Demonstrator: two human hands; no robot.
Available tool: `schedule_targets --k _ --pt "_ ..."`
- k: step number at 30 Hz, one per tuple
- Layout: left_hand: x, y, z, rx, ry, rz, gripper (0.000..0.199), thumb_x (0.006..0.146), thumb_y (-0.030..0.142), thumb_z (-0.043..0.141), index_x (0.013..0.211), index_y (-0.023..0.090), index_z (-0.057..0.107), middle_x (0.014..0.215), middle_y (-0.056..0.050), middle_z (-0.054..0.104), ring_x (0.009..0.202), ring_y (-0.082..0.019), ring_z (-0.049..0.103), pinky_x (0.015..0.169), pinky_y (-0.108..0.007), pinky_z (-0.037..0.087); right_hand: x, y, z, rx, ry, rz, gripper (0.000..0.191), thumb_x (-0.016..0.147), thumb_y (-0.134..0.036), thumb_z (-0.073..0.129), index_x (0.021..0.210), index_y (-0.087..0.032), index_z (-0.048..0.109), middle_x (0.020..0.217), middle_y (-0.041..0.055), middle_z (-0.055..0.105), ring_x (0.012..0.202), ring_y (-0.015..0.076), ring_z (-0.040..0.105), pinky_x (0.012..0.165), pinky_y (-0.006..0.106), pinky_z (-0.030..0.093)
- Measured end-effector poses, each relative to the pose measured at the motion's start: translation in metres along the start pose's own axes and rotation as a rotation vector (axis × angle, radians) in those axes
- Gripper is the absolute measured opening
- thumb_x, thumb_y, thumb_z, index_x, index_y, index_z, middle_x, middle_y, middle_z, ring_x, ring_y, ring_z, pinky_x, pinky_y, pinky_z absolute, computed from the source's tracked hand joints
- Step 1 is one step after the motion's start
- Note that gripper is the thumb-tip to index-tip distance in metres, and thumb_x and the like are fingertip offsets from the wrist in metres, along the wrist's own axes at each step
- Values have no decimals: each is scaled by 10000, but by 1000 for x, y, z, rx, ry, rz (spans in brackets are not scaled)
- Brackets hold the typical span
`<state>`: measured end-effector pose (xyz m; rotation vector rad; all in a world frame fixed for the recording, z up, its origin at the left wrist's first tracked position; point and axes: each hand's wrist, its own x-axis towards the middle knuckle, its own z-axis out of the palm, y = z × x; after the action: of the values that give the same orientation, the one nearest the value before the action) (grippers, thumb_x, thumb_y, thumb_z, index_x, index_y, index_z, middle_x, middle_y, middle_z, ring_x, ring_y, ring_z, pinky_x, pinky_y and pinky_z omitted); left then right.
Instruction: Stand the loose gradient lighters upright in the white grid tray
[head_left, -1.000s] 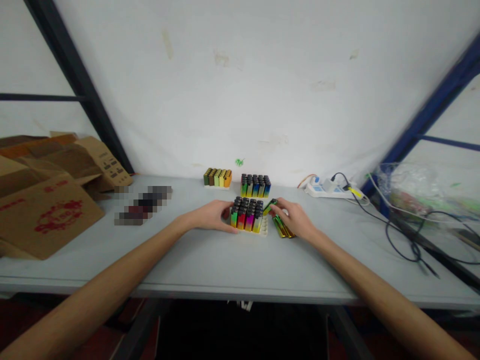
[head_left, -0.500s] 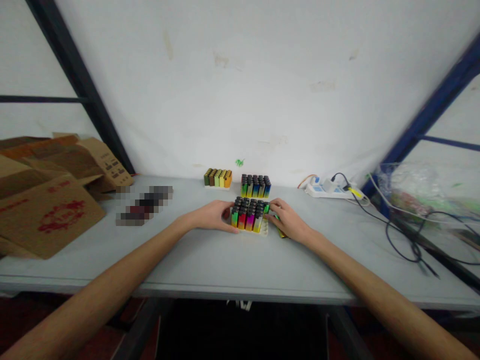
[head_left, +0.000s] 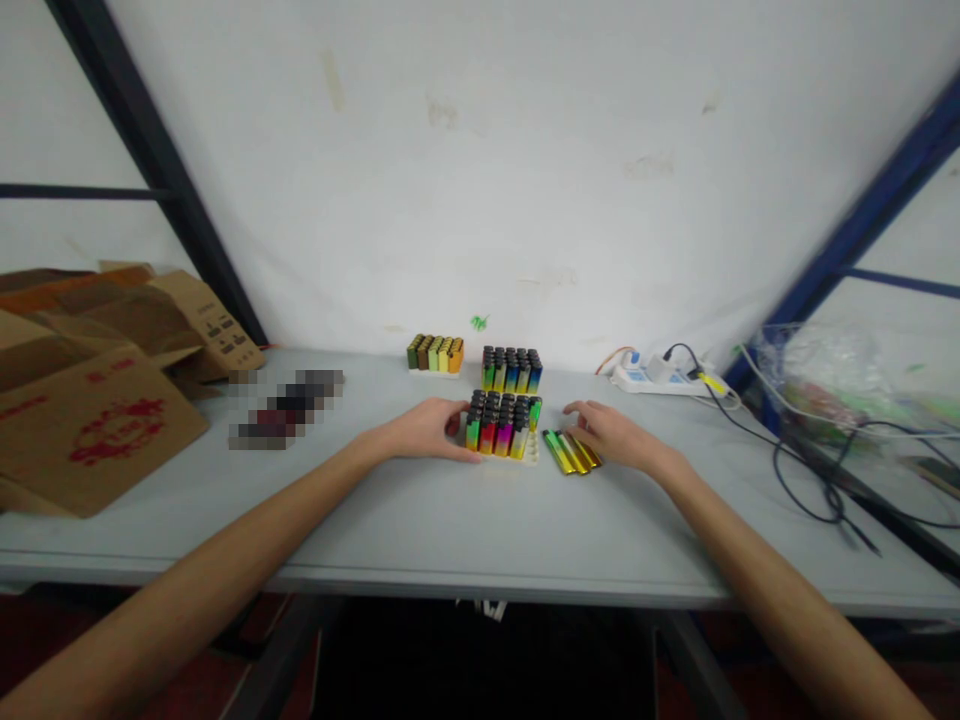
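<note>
Rows of upright lighters with black tops and green, red, purple and yellow bodies stand in a white tray. Along the tray's right side, a green lighter stands in the back slot, with bare slots in front of it. My left hand grips the tray's left side, thumb at the front and fingers behind. Just right of the tray, several loose green and gold lighters lie side by side on the table. Over their far end my right hand hovers with fingers apart, holding nothing I can see.
Behind stand a second block of lighters and a tray of yellow, green and brown ones. Cardboard boxes fill the left end of the table. On the right are a power strip, black cables and plastic bags.
My right hand has moved right, away from the tray to the loose lighters, leaving a green lighter upright in the tray's right column. My left hand stays on the tray.
</note>
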<state>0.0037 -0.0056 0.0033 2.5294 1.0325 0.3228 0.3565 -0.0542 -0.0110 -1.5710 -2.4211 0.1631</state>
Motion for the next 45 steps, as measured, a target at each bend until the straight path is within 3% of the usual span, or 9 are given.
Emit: schedule_targets --k 4,10,13,19,24,27,31,38,45 --pt "0 0 0 3 5 0 668 651 767 725 950 178 623 815 -24 638 706 -208 602 611 -282 407 1 0 -1 -12 -15 50 366 978 -332 577 1274 -127 645 1058 158 739 946 259 696 860 338 511" --pt "0 0 1 -19 28 18 662 641 743 740 962 173 641 779 -11 626 689 -203 597 613 -284 408 5 -9 -11 94 83 91 221 929 -355 635 879 -175 752 910 107 773 780 239 694 736 325 498" --pt "1 -3 2 -9 29 24 664 635 743 746 957 173 639 770 -9 626 686 -203 599 614 -281 403 3 -19 -16 383 160 3 288 930 -459 645 926 -181 721 921 85 760 826 230 687 753 327 512" --pt "3 -7 4 1 42 36 650 633 748 743 932 180 640 787 -13 637 693 -201 598 604 -274 393 -6 -41 -21 894 27 -191 315 1022 -514 502 1148 -227 537 760 -7 630 620 140 584 598 272 482" --pt "1 -6 4 2 32 30 668 641 760 739 947 176 629 782 -10 630 693 -203 603 616 -280 407 -6 -47 -16 744 169 -144 316 1034 -522 463 1129 -227 528 699 -53 450 559 110 412 521 237 345" --pt "1 -6 3 0 32 36 665 643 754 741 952 176 634 786 -11 634 696 -202 603 613 -277 400 -3 -49 -14 600 312 -84 350 1015 -521 476 881 -203 538 665 -45 419 584 115 394 546 252 308" --pt "2 -7 4 -16 37 47 660 650 740 743 972 172 648 780 -10 635 686 -198 598 606 -275 395 -2 -55 -12 477 390 -24 437 945 -479 522 626 -220 376 557 -59 311 535 104 305 523 266 230" --pt "2 -4 2 5 20 35 714 655 764 737 1032 165 644 803 -18 639 710 -207 605 619 -274 406 1 -56 -7 393 374 -19 255 860 -309 482 636 -211 408 542 -65 330 519 94 313 534 254 242" --pt "1 -2 2 -9 16 24 719 651 763 736 1051 172 647 818 -19 649 712 -203 604 623 -268 409 2 -55 -4 386 314 -64 329 961 -426 517 726 -197 509 573 -65 394 538 104 369 552 256 272"
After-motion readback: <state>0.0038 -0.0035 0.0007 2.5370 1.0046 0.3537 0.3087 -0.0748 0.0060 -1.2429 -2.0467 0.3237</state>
